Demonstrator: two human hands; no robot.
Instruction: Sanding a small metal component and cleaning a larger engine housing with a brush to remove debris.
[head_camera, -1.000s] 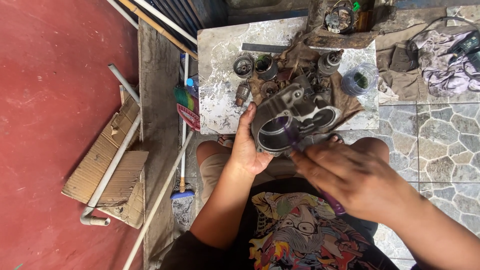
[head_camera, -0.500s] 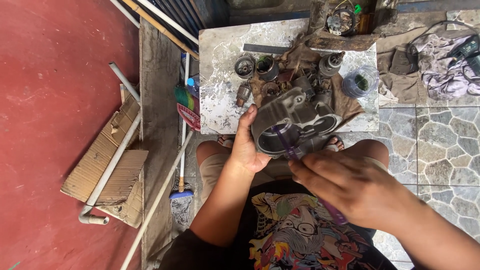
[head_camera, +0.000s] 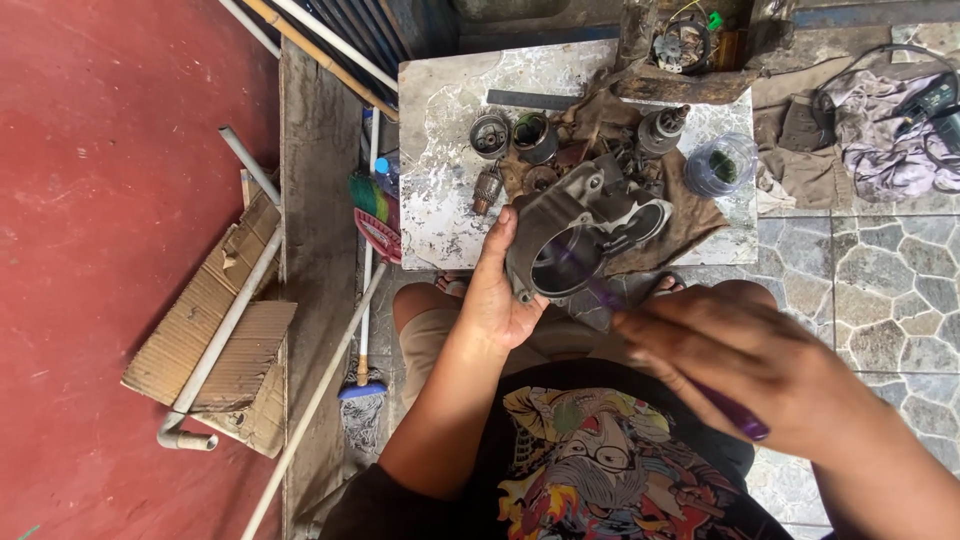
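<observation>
Left hand: the left hand (head_camera: 497, 297), centre frame, wraps its fingers round the rim of a grey metal housing (head_camera: 575, 235) and holds it up over the person's lap.
Right hand: the right hand (head_camera: 740, 350), lower right, is blurred; it is closed round a purple-handled tool (head_camera: 735, 413) whose tip points into the housing's round bore. The finger positions cannot be made out.
Housing: one piece, just below the stone slab (head_camera: 440, 130), its far edge overlapping a brown rag (head_camera: 690, 215).
Hidden: the tool's tip is smeared by motion and lost inside the bore; the right forearm is cut off at the lower right corner.
On the slab: two round metal cups (head_camera: 512, 135), one small armature (head_camera: 485, 188), one motor part with a shaft (head_camera: 660, 128), one clear plastic container (head_camera: 722, 163).
Left of frame: one broom (head_camera: 362, 300), folded cardboard (head_camera: 210, 340), one white pipe (head_camera: 215, 350) lying across it.
Upper right: crumpled cloth (head_camera: 880, 150), partly cut off.
</observation>
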